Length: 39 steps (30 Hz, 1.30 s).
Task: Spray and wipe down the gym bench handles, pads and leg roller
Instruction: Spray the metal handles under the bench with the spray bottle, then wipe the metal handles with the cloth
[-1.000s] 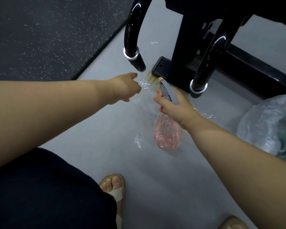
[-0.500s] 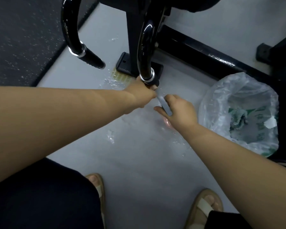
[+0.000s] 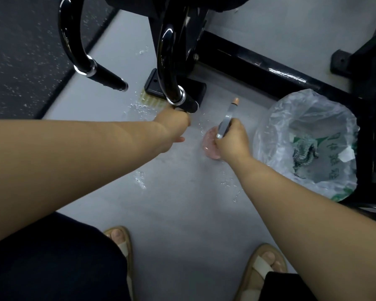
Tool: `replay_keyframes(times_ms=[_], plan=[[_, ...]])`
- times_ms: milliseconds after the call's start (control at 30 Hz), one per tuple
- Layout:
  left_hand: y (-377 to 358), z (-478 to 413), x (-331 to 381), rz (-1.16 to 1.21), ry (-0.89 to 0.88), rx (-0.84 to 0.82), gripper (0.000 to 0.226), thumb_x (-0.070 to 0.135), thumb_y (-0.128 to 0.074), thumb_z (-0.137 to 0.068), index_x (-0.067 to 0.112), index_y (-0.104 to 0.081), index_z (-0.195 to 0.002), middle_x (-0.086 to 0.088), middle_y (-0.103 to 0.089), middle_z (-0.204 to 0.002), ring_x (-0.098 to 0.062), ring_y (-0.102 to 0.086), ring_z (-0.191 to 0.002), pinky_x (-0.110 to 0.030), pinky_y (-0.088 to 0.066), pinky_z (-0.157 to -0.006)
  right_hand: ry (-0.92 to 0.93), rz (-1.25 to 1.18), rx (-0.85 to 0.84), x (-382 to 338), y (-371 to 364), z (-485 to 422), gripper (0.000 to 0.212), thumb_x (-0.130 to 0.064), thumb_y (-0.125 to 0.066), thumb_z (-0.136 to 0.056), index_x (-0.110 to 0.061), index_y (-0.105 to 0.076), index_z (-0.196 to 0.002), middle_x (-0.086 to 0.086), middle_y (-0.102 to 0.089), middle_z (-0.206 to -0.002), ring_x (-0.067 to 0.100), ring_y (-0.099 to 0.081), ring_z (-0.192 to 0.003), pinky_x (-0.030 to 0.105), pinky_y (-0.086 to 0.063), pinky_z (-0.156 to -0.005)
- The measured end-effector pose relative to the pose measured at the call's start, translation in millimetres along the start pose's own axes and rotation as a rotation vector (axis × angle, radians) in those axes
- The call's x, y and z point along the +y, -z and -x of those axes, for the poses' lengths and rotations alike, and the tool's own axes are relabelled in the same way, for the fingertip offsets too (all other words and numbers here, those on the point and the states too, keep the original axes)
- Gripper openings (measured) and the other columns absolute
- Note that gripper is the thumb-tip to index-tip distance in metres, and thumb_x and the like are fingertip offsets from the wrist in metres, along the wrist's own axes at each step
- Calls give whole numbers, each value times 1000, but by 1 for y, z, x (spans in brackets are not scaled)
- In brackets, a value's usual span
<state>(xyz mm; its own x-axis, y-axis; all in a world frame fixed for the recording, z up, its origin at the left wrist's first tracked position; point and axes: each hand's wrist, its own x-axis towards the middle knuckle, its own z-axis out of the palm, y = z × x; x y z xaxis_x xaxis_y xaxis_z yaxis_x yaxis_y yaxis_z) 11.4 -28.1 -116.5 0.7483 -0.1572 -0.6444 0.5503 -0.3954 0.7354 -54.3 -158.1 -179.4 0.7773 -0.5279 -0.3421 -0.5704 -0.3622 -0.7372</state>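
**Now: left hand at the handle, bottle held aside**

Nearest, two sandals (image 3: pixel 119 241) stand apart on the grey floor (image 3: pixel 182 203), which carries scattered droplets, so some spraying looks already done. Further out, the right hand (image 3: pixel 231 144) is clamped round the bottle (image 3: pixel 210 146), pink body low and nozzle aimed forward, to the right of the handle. I judge it is parked clear so the other hand can work.

The left hand (image 3: pixel 174 124) is up against the lower end of the handle (image 3: pixel 164 68), just under its black grip, likely rubbing or steadying it. Its fingers are hidden, so I cannot tell whether they wrap the grip or hold a cloth.

Right of the bottle a clear bag (image 3: pixel 269 135) sits open with something green crumpled inside, probably kept within reach. Beyond, the second handle (image 3: pixel 106 78) hangs untouched, wet at its tip, beside the frame (image 3: pixel 258 70).
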Motion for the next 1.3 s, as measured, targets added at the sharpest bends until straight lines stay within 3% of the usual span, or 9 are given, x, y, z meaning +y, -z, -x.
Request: replay_keyframes(times_ms=[100,200,433,600,700,833,967,1167,1300], plan=[[-1,9,0,-63,56,0,37,10,-52,-89,22,-48,-123,0,-50,-129,-20,-53,-108,-27,-54,-68,-29,16,-90,2,4,8,11,-20,-61,-83,-17,-51,-85,-1,-55,-88,20,-55,-78,31,-47,-70],[-15,24,-3,-135,215,-87,19,18,-52,-92,12,-54,-110,-5,-56,-122,-19,-56,-96,-29,-52,-66,-67,114,-158,10,26,17,51,-29,-65,-80,-20,-48,-127,3,-49,-131,23,-56,-108,36,-47,-91],[-120,43,0,-311,-9,-309,16,25,-56,-84,23,-61,-98,-2,-59,-106,-21,-61,-94,-30,-52,-84,-150,151,286,48,123,-18,28,-19,-46,-91,-19,-59,-116,4,-55,-124,24,-56,-100,35,-47,-83],[-176,32,-2,-411,-190,-382,55,25,-46,-95,32,-25,-145,-1,-23,-150,-7,-44,-78,-18,-36,-65,-414,418,122,122,155,-47,45,-12,-50,-93,-15,-41,-138,13,-30,-144,34,-49,-114,36,-44,-88],[-189,20,-15,-455,-184,-434,61,25,-47,-96,31,-16,-148,1,-17,-154,-10,-42,-106,-20,-31,-79,-341,514,41,141,157,-57,56,-13,-54,-92,-18,-33,-143,14,-28,-147,34,-43,-124,41,-42,-97],[-193,12,-21,-359,-115,-413,64,21,-50,-95,30,-15,-148,-3,-33,-148,-14,-54,-91,-22,-43,-73,-358,413,25,138,146,-68,73,-22,-66,-87,-18,-23,-146,15,-44,-136,34,-50,-116,40,-45,-88],[-198,11,-23,-355,-113,-390,63,18,-48,-95,31,-17,-148,1,-46,-122,-1,-42,-63,-14,-37,-58,-324,579,-16,135,142,-70,32,-22,-57,-92,-5,-55,-120,16,-59,-119,33,-56,-102,33,-43,-72],[-181,14,-8,-295,-95,-330,61,23,-50,-94,23,-21,-148,-3,-35,-148,-20,-51,-113,-27,-42,-88,-120,388,103,43,181,-57,49,-54,-63,-78,-12,-66,-103,4,-65,-100,24,-60,-98,32,-49,-84],[-148,30,14,-77,18,-316,46,20,-54,-88,21,-45,-133,-6,-46,-138,-22,-51,-113,-37,-50,-89,-38,243,-197,-34,194,-27,48,-60,-71,-70,-16,-69,-89,-1,-68,-83,15,-63,-76,29,-53,-69]])
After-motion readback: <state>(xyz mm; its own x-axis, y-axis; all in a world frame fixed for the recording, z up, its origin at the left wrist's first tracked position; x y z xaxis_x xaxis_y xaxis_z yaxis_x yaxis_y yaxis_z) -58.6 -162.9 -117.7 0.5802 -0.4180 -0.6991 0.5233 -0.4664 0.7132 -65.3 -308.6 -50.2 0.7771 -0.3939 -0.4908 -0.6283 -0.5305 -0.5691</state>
